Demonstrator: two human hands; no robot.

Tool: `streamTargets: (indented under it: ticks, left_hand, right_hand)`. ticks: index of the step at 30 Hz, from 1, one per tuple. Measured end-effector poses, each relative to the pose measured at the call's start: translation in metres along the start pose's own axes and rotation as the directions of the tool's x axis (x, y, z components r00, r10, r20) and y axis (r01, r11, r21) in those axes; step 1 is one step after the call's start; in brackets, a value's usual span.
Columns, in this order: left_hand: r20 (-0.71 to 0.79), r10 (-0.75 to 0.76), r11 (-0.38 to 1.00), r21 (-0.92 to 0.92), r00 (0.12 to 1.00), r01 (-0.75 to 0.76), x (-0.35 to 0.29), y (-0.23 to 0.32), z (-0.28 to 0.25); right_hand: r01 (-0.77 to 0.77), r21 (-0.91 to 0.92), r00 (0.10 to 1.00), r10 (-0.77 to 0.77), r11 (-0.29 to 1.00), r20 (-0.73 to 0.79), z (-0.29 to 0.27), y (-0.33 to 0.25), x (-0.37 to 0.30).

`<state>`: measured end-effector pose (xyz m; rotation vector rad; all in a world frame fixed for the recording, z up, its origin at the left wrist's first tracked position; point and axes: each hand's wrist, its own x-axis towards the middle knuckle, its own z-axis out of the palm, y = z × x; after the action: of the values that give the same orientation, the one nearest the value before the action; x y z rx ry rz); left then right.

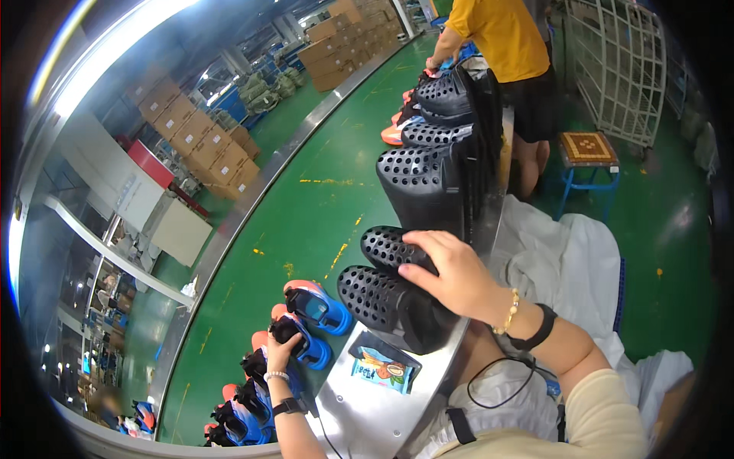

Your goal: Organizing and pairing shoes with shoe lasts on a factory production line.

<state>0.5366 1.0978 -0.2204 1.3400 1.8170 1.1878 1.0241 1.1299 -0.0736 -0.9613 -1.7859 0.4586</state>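
My right hand [457, 274] is closed over the rear one of two black plastic shoe-shaped forms, its thumb and fingers around the upper part. Round holes cover the toe of this rear form [381, 246]. The front form [375, 300] stands close beside it on a metal ledge. Farther left, my left hand [280, 353] is closed on the dark top part of a blue and orange sneaker [312, 350]; its fingers are partly hidden. Another blue and orange sneaker [325, 307] sits just beyond it. Several more sneakers [243, 413] line up toward the lower left.
A blue snack packet [382, 373] lies on the metal ledge [359, 421]. More black perforated forms [419, 180] stand in a row ahead. Beyond them, a person in a yellow top [505, 34] works at the green belt [306, 206]. A stool [587, 153] and white cloth [562, 252] are at right.
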Motion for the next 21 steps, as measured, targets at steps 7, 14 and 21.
streamTargets:
  ticks: [7,14,21]
  left_hand:
    - [0.028,0.071,0.954,0.290,0.997,-0.076,-0.008,0.019,0.015]
    - [-0.157,0.034,0.834,0.549,0.987,0.058,-0.019,0.014,0.019]
    - [0.105,-0.450,0.883,0.202,0.887,0.424,-0.012,0.037,-0.013]
  right_hand:
    - [-0.019,0.050,0.999,0.021,0.999,-0.040,0.000,0.028,-0.005]
    - [-0.010,0.038,1.000,0.011,0.999,-0.013,0.002,0.040,-0.008]
    - [-0.101,0.041,0.992,0.098,0.994,0.074,-0.002,0.039,-0.007]
